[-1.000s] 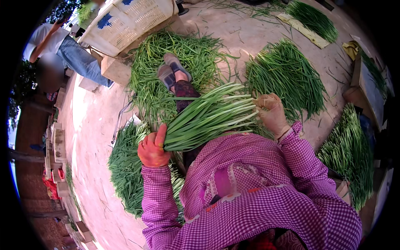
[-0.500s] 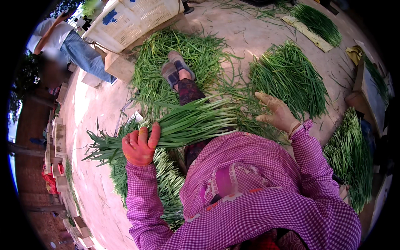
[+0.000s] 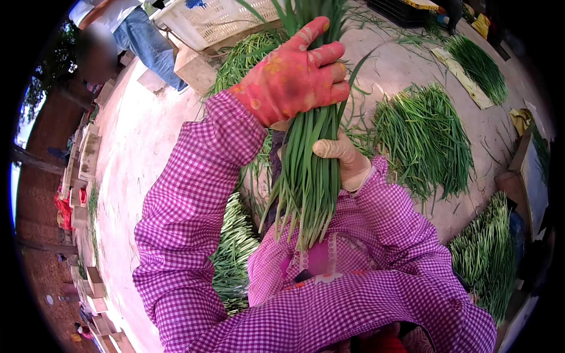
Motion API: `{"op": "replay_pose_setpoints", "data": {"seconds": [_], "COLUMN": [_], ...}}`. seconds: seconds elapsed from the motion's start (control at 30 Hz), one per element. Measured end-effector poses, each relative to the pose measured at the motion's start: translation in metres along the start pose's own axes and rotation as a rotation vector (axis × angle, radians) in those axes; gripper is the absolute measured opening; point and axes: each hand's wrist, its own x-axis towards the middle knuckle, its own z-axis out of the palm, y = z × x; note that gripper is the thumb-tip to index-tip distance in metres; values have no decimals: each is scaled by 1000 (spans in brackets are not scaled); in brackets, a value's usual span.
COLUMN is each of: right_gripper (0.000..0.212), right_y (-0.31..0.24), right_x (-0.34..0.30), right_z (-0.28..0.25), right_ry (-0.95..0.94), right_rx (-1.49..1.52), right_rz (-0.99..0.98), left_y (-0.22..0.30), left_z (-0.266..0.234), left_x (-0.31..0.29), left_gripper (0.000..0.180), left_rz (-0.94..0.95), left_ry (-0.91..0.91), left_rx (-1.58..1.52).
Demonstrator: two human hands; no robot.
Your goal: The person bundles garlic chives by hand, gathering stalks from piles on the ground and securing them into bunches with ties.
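Note:
A bunch of green Chinese chives is held up in front of my chest, its cut ends pointing down toward me. My left hand, in a red-orange glove with yellow patterns, is wrapped round the upper part. Lower down, my right hand in a beige glove grips the bunch from the right, thumb in front and its other fingers mostly hidden behind the leaves. Under my left forearm, a stack of chives shows pale stem ends.
A loose heap of chives lies beside a white plastic crate. To the right are a large chive pile, a stacked row and a bundle by a yellowish board. A person in jeans stands at far left.
The bunch has gone from lying sideways across my lap to being raised upright. My left hand moved up and right with it; my right hand, open and apart before, has closed on it.

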Motion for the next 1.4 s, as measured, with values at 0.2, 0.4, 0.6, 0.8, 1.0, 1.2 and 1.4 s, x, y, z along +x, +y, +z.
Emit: {"op": "replay_pose_setpoints", "data": {"seconds": [0.2, 0.4, 0.6, 0.8, 1.0, 1.2, 1.4], "right_gripper": [67, 48, 31, 45, 82, 78, 61], "right_y": [-24, -29, -2, 22, 36, 26, 51], "right_x": [-24, -35, -21, -16, -52, -37, -26], "right_z": [-39, -81, -76, -88, -100, -63, -65], "right_ry": [64, 319, 782, 673, 527, 370, 411], "right_rx": [344, 209, -46, -233, -371, -427, -321], "right_rz": [-280, -329, -281, -146, 290, 164, -129], "left_y": [33, 179, 251, 258, 181, 172, 179], "left_z": [-2, 49, 50, 55, 52, 94, 66], "left_x": [-27, -99, -48, -55, -88, -91, -51], "left_gripper": [76, 95, 88, 40, 47, 69, 82], "left_rz": [-880, -1520, -1369, -1685, -1881, -1681, -1494], "left_ry": [141, 407, 248, 356, 455, 103, -414], "left_rx": [-43, -2390, -2572, -2500, -1963, -1217, -864]}}
